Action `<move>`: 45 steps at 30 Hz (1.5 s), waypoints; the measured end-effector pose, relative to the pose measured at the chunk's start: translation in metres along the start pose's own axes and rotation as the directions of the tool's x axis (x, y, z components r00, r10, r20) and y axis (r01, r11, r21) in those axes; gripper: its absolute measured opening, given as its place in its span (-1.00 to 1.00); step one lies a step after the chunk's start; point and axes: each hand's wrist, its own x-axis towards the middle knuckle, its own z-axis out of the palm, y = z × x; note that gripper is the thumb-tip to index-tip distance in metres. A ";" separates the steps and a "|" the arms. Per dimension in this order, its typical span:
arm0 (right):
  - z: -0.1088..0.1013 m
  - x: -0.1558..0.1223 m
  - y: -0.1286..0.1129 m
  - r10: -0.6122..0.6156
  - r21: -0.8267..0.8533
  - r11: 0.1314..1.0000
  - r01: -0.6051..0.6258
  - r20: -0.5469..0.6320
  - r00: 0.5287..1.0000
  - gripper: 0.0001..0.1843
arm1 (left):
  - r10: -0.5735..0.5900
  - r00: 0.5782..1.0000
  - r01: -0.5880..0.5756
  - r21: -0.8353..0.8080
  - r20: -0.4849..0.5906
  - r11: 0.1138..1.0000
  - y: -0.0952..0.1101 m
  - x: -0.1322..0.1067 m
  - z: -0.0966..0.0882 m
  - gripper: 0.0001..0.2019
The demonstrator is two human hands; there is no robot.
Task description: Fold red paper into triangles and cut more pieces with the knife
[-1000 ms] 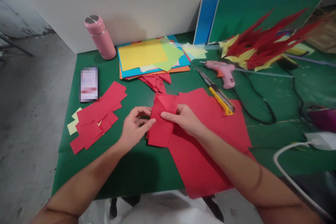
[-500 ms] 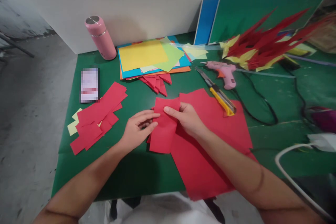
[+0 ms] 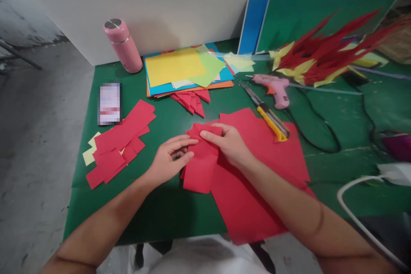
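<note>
Several red paper pieces (image 3: 202,169) are held in a small stack above the green table. My right hand (image 3: 229,143) is closed on the upper right of the stack, thumb on top and fingers behind. At the left edge, my left hand (image 3: 170,156) pinches the stack between thumb and fingers, some of them hidden behind it. Larger red paper sheets (image 3: 257,192) lie under my right forearm. A yellow box cutter (image 3: 271,122) with its blade out rests across their top edge. Left of my left hand lie red paper strips (image 3: 123,135) and small yellow scraps (image 3: 88,156).
A pink glue gun (image 3: 272,87) with a dark cord lies beyond the cutter. Coloured sheets (image 3: 175,66) and folded red pieces (image 3: 192,100) are at the back. A pink bottle (image 3: 123,47) and a phone (image 3: 109,103) stand left. Red-yellow paper flames (image 3: 321,60) lie right.
The red paper stack has shifted slightly down and its top edges have fanned a little. Both hands keep their hold and have barely moved.
</note>
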 end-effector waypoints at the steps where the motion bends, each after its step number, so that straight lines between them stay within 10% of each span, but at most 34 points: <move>1: 0.000 0.000 0.000 0.000 -0.006 1.000 0.000 0.002 1.000 -0.63 | -0.004 1.000 0.004 -0.008 0.006 1.000 0.000 0.000 0.000 -0.72; 45: -0.003 0.002 0.000 -0.152 -0.175 0.974 0.146 -0.019 0.988 -0.54 | 0.084 0.996 -0.084 -0.008 0.038 0.996 -0.011 0.003 -0.003 -0.57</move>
